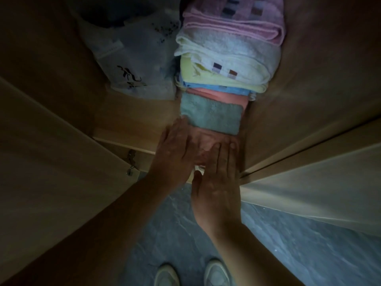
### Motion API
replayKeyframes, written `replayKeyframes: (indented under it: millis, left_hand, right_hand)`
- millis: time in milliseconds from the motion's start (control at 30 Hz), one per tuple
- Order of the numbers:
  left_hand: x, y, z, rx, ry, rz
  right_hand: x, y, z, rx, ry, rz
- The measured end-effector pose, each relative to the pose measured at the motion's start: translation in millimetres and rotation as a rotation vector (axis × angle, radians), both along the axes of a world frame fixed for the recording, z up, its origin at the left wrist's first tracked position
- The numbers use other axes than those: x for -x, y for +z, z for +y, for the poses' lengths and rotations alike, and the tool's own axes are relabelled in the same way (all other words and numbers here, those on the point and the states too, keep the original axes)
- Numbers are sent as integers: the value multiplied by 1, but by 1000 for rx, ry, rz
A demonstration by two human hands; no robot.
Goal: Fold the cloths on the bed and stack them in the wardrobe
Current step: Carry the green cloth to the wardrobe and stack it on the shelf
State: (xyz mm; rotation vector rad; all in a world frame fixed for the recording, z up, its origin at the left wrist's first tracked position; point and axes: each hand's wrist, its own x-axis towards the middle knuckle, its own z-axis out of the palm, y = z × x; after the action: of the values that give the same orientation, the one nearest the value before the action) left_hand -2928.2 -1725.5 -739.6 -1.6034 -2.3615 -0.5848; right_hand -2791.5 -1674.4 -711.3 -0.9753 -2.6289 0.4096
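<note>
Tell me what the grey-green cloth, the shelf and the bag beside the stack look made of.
Grey-green cloth: plush, probably microfibre or terry; fuzzy matte nap.
Shelf: light wood or wood-look laminate; smooth face with faint grain, which one is unclear in the dim light.
Bag: thin plastic; translucent, crinkled, printed with dark marks.

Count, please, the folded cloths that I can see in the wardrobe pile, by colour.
Pink cloths: 1
White cloths: 1
Yellow cloths: 1
Blue cloths: 1
Coral cloths: 1
Grey-green cloths: 1
Pinkish cloth under both hands: 1
Total: 7, though the dim light may hide thin layers.
</note>
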Motion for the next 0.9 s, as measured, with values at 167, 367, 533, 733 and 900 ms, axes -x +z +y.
replayKeyframes:
  millis: [167,367,533,733,900]
  left_hand:
    - [-9,6,4,16,-63,79]
    - [-2,15,2,-105,112,-398]
    - [1,41,25,-311,297,-1070]
    - [11,71,59,-315,366,-1560]
    - [7,75,74,-504,420,-1653]
  right_hand:
    - [-4,4,5,-39,-17,-9]
    - [-3,6,3,-45,-31,14]
    - [3,16,3,-45,2,96]
    - [19,17,15,-53,-24,19]
    - [31,5,29,-82,-52,-56]
